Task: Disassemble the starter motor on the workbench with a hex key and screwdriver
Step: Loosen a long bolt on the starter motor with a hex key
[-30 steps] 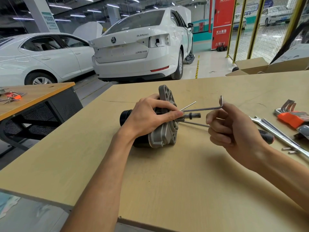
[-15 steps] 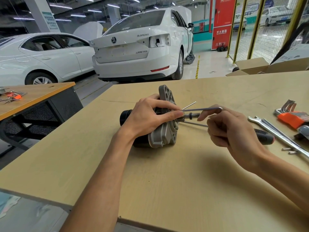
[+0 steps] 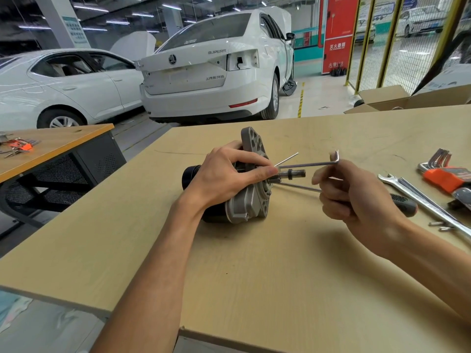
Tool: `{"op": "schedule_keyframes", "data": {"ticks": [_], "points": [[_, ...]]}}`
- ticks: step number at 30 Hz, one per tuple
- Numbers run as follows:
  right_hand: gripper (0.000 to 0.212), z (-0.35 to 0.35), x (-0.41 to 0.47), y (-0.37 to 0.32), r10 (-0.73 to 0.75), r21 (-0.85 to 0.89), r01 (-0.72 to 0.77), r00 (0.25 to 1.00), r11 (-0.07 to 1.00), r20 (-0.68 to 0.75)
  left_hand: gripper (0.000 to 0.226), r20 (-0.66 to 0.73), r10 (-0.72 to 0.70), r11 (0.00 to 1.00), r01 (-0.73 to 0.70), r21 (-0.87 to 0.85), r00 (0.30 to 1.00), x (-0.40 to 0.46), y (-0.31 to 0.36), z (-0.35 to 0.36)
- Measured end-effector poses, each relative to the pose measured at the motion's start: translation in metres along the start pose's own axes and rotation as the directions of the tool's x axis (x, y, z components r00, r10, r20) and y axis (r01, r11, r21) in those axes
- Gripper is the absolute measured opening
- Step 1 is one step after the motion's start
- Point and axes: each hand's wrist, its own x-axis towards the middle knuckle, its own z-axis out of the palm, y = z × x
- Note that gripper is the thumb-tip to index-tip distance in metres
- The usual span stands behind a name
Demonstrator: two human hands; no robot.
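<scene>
Under left grip [image 3: 229,174], starter motor [image 3: 244,200]

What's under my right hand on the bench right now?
Under the right hand a screwdriver lies on the workbench: its black grip shows right of the hand, its thin shaft left toward the starter motor. The middle is covered.

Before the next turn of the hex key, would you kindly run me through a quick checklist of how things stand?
1. Starter motor steadied on the workbench by the left hand: ok.
2. Hex key reaches the motor's flange: ok; seated in a bolt head: cannot tell.
3. Right hand at the key's bent end: ok, though its grip is blurred.
4. Screwdriver within reach: ok.
5. Loose small parts clear of the motor: ok.
</scene>
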Motion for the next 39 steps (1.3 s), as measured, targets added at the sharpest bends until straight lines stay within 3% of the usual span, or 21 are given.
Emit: {"op": "schedule_keyframes", "data": {"ticks": [3,9,12,21,27,31,35,39], "points": [[0.060,0.002,-0.002,-0.003,-0.007,0.056,0.003,0.997,0.998,0.078,0.018,0.003,-0.002,1.000,0.002,-0.004,1.000,0.000,0.000,0.000],[0.051,0.004,-0.007,-0.006,-0.092,0.101,0.077,0.984,0.992,0.155,0.021,0.004,-0.003,1.000,0.003,-0.003,1.000,0.000,0.000,0.000],[0.041,0.004,-0.006,-0.002,-0.146,0.043,0.141,0.979,0.989,0.142,0.020,0.003,-0.007,1.000,0.007,0.003,1.000,0.000,0.000,-0.001],[0.046,0.006,-0.011,0.000,-0.270,-0.129,0.282,0.957,0.951,0.102,0.027,0.012,-0.006,1.000,0.005,0.007,1.000,0.000,0.000,0.000],[0.040,0.007,-0.010,0.001,-0.255,-0.134,0.264,0.964,0.955,0.077,0.031,0.014,-0.019,1.000,0.020,-0.004,1.000,0.000,0.001,0.000],[0.028,0.003,-0.003,0.001,-0.127,-0.081,0.122,0.990,0.989,-0.053,0.026,0.012,-0.019,1.000,0.019,-0.008,1.000,-0.001,0.002,-0.001],[0.053,0.001,-0.002,-0.003,-0.007,-0.019,0.007,1.000,1.000,-0.017,0.021,0.018,-0.017,1.000,0.016,0.004,1.000,-0.001,0.004,-0.001],[0.063,0.005,-0.003,-0.005,-0.057,0.034,0.054,0.993,0.998,0.100,0.019,0.015,-0.014,1.000,0.014,0.003,1.000,0.000,0.005,-0.001]]}}
